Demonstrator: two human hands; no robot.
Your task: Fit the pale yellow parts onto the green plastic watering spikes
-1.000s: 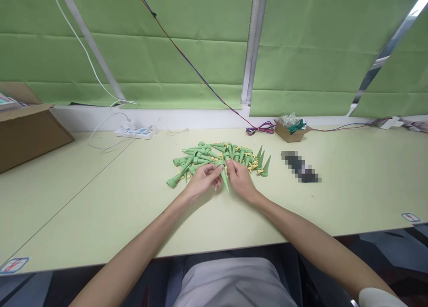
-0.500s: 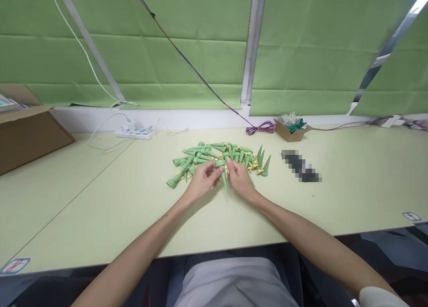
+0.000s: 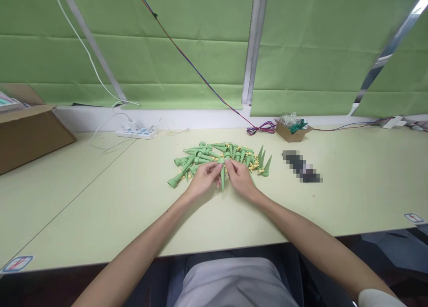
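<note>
Basically, it's all about the green spike's axis: point toward the body, wide cap away, lying about midway between both hands. Neither side is clearly nearer. Left hand has its grip clamped on the cap from the left, thumb on top. Right hand meets the cap from the right, thumb up against it (can't tell if that grip is clamped or just touching, fingers hide it). Tip hangs free below both grips. Just beyond: pile of spikes on the table, pointing every which way, with yellow bits mixed in. Far back, small cardboard box, well apart.
</note>
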